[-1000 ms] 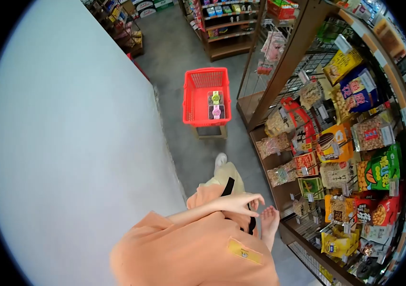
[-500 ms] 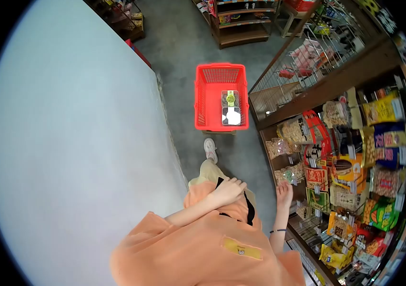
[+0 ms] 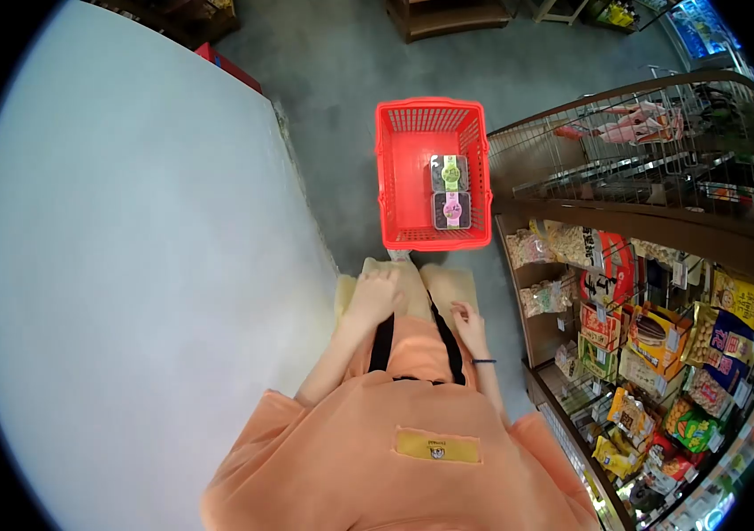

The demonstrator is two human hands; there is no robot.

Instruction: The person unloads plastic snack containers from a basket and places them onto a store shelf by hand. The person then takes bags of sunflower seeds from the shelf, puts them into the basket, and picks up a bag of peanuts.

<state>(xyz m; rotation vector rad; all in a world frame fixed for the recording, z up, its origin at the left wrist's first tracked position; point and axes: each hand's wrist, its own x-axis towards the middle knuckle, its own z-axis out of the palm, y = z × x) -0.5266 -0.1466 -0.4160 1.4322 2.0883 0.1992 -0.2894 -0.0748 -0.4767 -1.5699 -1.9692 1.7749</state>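
My left hand (image 3: pixel 378 294) is in front of my left thigh, fingers loosely apart with nothing seen in them. My right hand (image 3: pixel 468 324), with a dark band at its wrist, hangs by my right thigh with loosely bent fingers and appears to hold nothing. Just ahead of my legs stands a red plastic basket (image 3: pixel 405 181). Two clear plastic packs lie in its right half: a green-labelled pack (image 3: pixel 450 173) at the far end and a pink-labelled pack (image 3: pixel 452 211) nearer me. Both hands are apart from the basket.
Along my right runs a shelf of bagged snacks (image 3: pixel 656 341). A wire rack (image 3: pixel 607 155) continues beyond it. A white wall (image 3: pixel 156 257) borders my left, with grey floor (image 3: pixel 328 80) ahead. A wooden shelf (image 3: pixel 448 18) stands at the back.
My right hand has come away from the snack shelf to beside my thigh. My left hand has moved from my waist to my left thigh. The basket appears nearer my legs.
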